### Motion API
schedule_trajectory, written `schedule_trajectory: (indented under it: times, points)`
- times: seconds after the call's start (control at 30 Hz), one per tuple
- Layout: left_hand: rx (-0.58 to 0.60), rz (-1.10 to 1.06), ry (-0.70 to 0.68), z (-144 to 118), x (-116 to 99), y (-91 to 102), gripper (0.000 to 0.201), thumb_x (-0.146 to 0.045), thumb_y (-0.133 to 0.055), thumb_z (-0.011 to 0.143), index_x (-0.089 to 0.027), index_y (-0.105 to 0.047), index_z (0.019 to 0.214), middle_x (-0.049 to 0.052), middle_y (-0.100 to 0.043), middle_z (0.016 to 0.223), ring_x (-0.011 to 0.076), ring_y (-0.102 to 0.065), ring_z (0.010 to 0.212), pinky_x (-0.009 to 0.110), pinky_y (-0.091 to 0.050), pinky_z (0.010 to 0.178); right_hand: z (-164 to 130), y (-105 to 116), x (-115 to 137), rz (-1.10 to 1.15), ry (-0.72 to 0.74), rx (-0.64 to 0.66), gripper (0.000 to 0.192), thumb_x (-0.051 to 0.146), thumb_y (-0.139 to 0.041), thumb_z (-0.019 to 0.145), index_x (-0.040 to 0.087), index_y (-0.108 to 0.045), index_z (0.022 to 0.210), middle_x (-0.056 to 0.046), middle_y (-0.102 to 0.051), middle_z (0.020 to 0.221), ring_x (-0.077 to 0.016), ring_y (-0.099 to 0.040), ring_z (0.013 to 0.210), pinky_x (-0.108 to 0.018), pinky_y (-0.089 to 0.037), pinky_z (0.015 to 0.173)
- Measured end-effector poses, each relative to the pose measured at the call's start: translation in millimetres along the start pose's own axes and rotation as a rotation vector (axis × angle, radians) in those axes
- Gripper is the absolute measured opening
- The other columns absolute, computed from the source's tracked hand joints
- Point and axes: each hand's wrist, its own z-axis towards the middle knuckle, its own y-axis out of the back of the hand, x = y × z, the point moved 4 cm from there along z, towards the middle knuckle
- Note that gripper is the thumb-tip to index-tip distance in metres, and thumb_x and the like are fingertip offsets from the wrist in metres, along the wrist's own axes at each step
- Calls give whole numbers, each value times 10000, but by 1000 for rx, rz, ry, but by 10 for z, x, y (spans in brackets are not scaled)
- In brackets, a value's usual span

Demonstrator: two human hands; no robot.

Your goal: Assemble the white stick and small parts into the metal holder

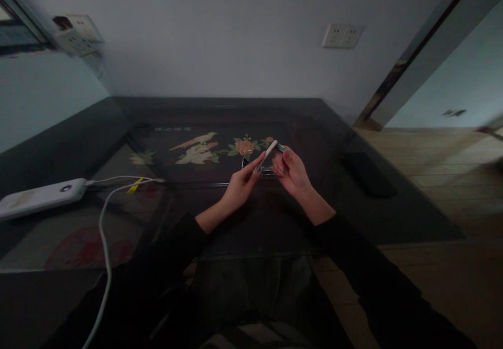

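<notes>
Over the middle of the dark table, my left hand (240,187) is closed on a flat, pale object (270,151) with a rounded end, tilted up to the right. Its exact kind is too dim to make out. Close beside it, my right hand (290,170) pinches a small thin green-and-white piece (281,148), whose tip meets or nearly meets the pale object's upper end. Below and between the hands sits a small shiny, clear-looking item (268,173). Another small dark, glinting thing (244,162) shows just behind my left fingers.
A white power bank (43,198) lies at the left with a white cable (102,223) running off the front edge, a yellow tag (135,185) on it. A dark flat rectangular object (368,175) rests at the right. Wall sockets (342,35) are behind the table (220,109).
</notes>
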Motion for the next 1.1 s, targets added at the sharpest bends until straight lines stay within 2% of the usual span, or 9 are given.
schedule_trajectory:
  times: [0.23,0.4,0.47,0.6,0.7,0.9,1.1]
  points:
    - [-2,-4,-1,-19,-26,-25,526,-209,-526,928,-200,-464,1450,113,-689,1220,182,-642,913,317,-519,814,-3,-3,2,5,-5,-1,409,567,-755,724,241,-510,762,103,-403,455,-83,-274,409,-274,-193,431]
    - [51,11,-4,-46,-27,-58,541,-224,-521,934,-204,-435,1469,75,-732,1087,116,-580,645,272,-511,682,8,29,-12,-21,-1,-29,402,584,-742,723,241,-543,785,99,-392,459,-87,-285,421,-284,-201,440]
    - [76,16,-6,-59,-31,-74,542,-226,-513,938,-210,-426,1473,68,-719,1138,92,-554,600,255,-503,645,10,43,-22,-33,-5,-35,409,594,-741,719,238,-573,827,101,-387,464,-85,-297,419,-285,-217,441]
    - [94,-11,-36,-79,-74,-101,529,-227,-519,932,-205,-455,1457,102,-627,1332,149,-651,877,276,-529,790,8,67,-37,-35,-10,-47,430,611,-744,705,241,-604,875,105,-371,467,-80,-318,414,-282,-247,441]
    - [99,-30,-28,-76,-92,-108,532,-216,-521,929,-179,-456,1456,117,-640,1311,186,-652,1021,309,-517,894,6,72,-42,-23,-5,-48,421,599,-744,715,240,-614,894,103,-381,468,-78,-316,412,-280,-248,440]
    - [50,-28,-11,-37,-65,-67,517,-212,-528,931,-201,-473,1445,104,-681,1245,206,-651,1060,348,-514,929,-1,30,-20,42,6,-18,361,533,-761,736,230,-607,855,99,-405,458,-78,-300,412,-273,-207,436]
    - [7,-24,-3,-6,-22,-16,521,-196,-535,931,-218,-466,1447,114,-631,1329,173,-659,963,332,-528,885,2,5,3,52,5,6,370,515,-776,728,236,-536,759,97,-406,463,-76,-281,412,-266,-180,421]
